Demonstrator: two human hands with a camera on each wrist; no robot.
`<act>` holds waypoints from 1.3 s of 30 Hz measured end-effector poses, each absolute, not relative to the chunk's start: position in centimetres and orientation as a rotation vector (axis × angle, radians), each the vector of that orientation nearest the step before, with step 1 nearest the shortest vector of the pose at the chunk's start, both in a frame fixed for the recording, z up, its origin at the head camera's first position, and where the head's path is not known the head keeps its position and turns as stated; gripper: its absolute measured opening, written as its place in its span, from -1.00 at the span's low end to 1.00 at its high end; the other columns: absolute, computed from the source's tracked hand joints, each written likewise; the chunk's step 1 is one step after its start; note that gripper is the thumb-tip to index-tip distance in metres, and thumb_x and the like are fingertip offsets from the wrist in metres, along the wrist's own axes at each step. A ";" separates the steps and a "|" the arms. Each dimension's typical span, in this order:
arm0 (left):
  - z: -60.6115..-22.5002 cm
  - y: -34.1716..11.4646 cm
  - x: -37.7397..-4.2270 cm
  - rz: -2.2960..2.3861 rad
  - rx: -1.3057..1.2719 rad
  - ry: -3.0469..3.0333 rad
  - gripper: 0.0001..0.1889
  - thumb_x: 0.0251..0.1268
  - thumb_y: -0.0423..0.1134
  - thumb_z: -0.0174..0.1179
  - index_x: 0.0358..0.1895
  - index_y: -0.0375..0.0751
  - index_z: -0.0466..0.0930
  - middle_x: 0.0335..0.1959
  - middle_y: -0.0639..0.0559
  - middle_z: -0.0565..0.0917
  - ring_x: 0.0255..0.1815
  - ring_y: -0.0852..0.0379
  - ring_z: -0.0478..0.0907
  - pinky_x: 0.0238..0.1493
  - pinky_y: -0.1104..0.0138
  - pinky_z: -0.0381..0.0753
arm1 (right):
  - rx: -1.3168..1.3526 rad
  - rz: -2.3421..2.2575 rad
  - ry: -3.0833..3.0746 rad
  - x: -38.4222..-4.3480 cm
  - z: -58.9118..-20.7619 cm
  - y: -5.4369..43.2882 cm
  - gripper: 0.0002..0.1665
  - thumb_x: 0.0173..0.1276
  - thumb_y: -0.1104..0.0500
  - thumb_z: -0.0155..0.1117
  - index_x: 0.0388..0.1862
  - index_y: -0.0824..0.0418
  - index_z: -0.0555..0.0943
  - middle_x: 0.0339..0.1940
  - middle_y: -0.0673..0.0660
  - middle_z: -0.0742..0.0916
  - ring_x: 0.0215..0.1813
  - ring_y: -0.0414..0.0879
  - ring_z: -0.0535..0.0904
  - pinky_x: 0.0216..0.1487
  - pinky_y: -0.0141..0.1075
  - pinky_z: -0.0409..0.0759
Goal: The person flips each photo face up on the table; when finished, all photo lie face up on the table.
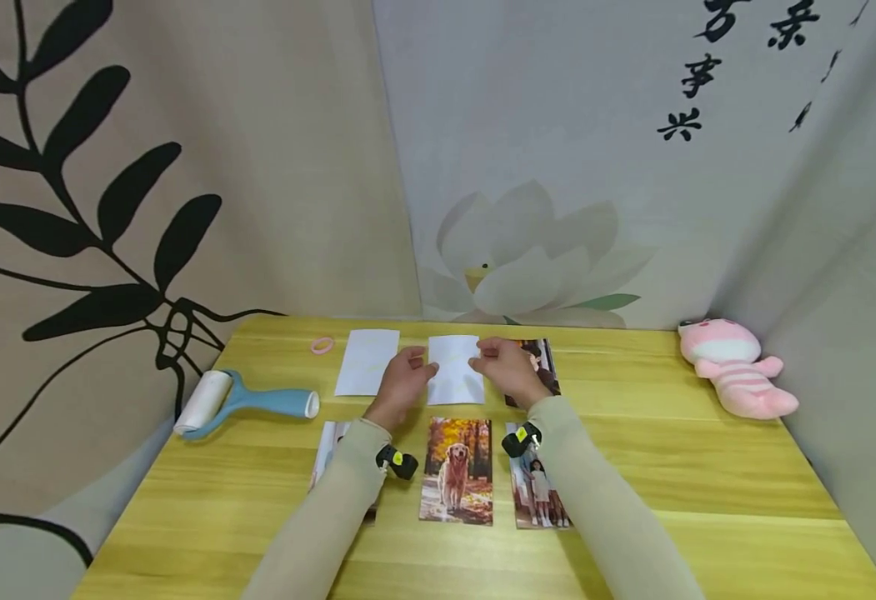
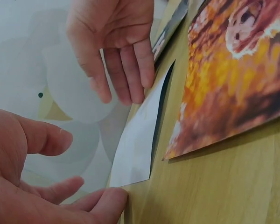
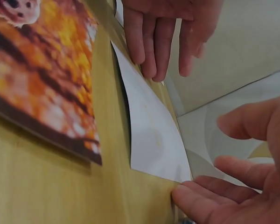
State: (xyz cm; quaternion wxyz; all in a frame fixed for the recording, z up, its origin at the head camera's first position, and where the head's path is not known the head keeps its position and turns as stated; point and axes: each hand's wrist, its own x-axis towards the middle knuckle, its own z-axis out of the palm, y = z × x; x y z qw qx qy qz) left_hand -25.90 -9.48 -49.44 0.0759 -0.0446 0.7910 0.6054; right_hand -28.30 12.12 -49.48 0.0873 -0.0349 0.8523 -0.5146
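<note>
Head camera: A person's left hand (image 1: 403, 383) and right hand (image 1: 513, 371) flanked a blank white card (image 1: 456, 371) in the back row on a wood-grain table (image 1: 708, 500). The card lay just beyond a golden retriever photo print (image 1: 456, 471), between a second white card (image 1: 367, 362) and a dark photo print (image 1: 553, 367) partly hidden by the right hand.

Both hands were loosely spread, thumbs apart from fingers, with no pinch on the card evident in either wrist view. The left fingertips met the card at its corner; whether the right ones touched or stopped just beside its edge, the pictures could not tell. A thin dark strip showed along the card's near edge, which looked slightly bowed.

Squaring the card appeared to be the work at hand. Done well, that called for light, even contact from both sides, since a harder squeeze could have buckled so thin a sheet. The retriever print below and the white card alongside offered handy guides for a straight row. Sleeves were best kept high: the left forearm crossed a front-row print (image 1: 330, 442), and the right one overhung another print (image 1: 538, 492), either of which a low cuff might have dragged askew.
</note>
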 end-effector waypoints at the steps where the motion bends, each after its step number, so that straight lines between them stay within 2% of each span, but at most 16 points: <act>1: -49.4 -9.5 -25.9 1.816 -0.140 2.364 -0.40 0.57 -0.20 0.22 0.55 -0.33 0.35 0.50 -0.37 0.45 0.54 -0.30 0.39 0.49 -0.11 0.48 | -0.107 -1.539 2.532 -28.3 -49.5 12.1 -0.34 0.52 0.04 0.36 0.50 0.28 0.50 0.44 0.29 0.62 0.47 0.22 0.55 0.44 0.14 0.55; 10: -49.2 -9.3 -26.2 1.855 -0.176 2.295 -0.38 0.56 -0.21 0.21 0.57 -0.32 0.30 0.43 -0.38 0.52 0.42 -0.30 0.52 0.41 -0.10 0.56 | -0.150 -1.505 2.530 -28.2 -49.7 12.0 -0.27 0.45 0.10 0.45 0.53 0.24 0.47 0.50 0.23 0.59 0.51 0.18 0.52 0.45 0.09 0.56; 15: -49.4 -9.0 -26.5 1.893 -0.180 2.274 -0.40 0.54 -0.25 0.20 0.54 -0.37 0.31 0.38 -0.39 0.56 0.34 -0.28 0.58 0.33 -0.03 0.62 | -0.210 -1.381 2.581 -28.0 -49.6 11.8 -0.08 0.28 0.09 0.61 0.57 0.20 0.45 0.52 0.24 0.58 0.55 0.17 0.48 0.51 0.10 0.49; 23: -50.0 -9.2 -26.7 1.935 -0.204 2.251 -0.47 0.54 -0.30 0.18 0.49 -0.36 0.38 0.31 -0.38 0.60 0.10 -0.15 0.67 0.13 0.11 0.69 | -0.417 -1.210 2.595 -27.1 -49.9 11.7 0.15 0.08 0.16 0.75 0.62 0.26 0.35 0.56 0.26 0.51 0.45 0.19 0.54 0.45 0.13 0.54; 26: -50.1 -9.3 -26.7 1.945 -0.203 2.240 -0.48 0.53 -0.31 0.19 0.47 -0.36 0.40 0.31 -0.39 0.61 0.13 -0.16 0.66 0.14 0.12 0.68 | -0.430 -1.189 2.613 -26.9 -49.9 11.6 0.15 0.07 0.19 0.75 0.60 0.27 0.36 0.55 0.27 0.51 0.44 0.20 0.54 0.45 0.13 0.54; 31: -50.0 -9.4 -26.4 1.820 -0.188 2.382 -0.47 0.52 -0.27 0.25 0.45 -0.36 0.44 0.32 -0.36 0.62 0.30 -0.26 0.61 0.27 0.00 0.66 | -0.411 -1.191 2.617 -26.7 -49.7 11.6 0.12 0.11 0.19 0.73 0.60 0.27 0.36 0.54 0.27 0.52 0.42 0.20 0.56 0.43 0.12 0.56; 34: -50.0 -9.4 -26.4 1.710 -0.203 2.488 -0.46 0.50 -0.21 0.29 0.44 -0.33 0.46 0.32 -0.33 0.64 0.33 -0.26 0.61 0.30 -0.04 0.66 | -0.409 -1.178 2.618 -26.8 -49.8 11.6 0.12 0.12 0.17 0.73 0.61 0.26 0.35 0.55 0.26 0.51 0.42 0.18 0.56 0.43 0.10 0.57; 36: -50.1 -9.3 -26.5 1.722 -0.216 2.473 -0.45 0.49 -0.21 0.30 0.45 -0.34 0.46 0.30 -0.32 0.65 0.27 -0.22 0.65 0.25 0.00 0.69 | -0.407 -1.174 2.619 -26.9 -49.9 11.7 0.13 0.12 0.16 0.73 0.62 0.25 0.34 0.56 0.25 0.50 0.42 0.18 0.56 0.42 0.10 0.58; 39: -50.4 -9.1 -26.9 1.796 -0.230 2.402 -0.45 0.50 -0.25 0.28 0.46 -0.37 0.45 0.20 -0.32 0.70 -0.05 -0.06 0.74 -0.04 0.18 0.76 | -0.411 -1.175 2.619 -26.9 -50.0 11.7 0.14 0.12 0.15 0.73 0.63 0.24 0.33 0.58 0.24 0.49 0.43 0.17 0.55 0.42 0.10 0.57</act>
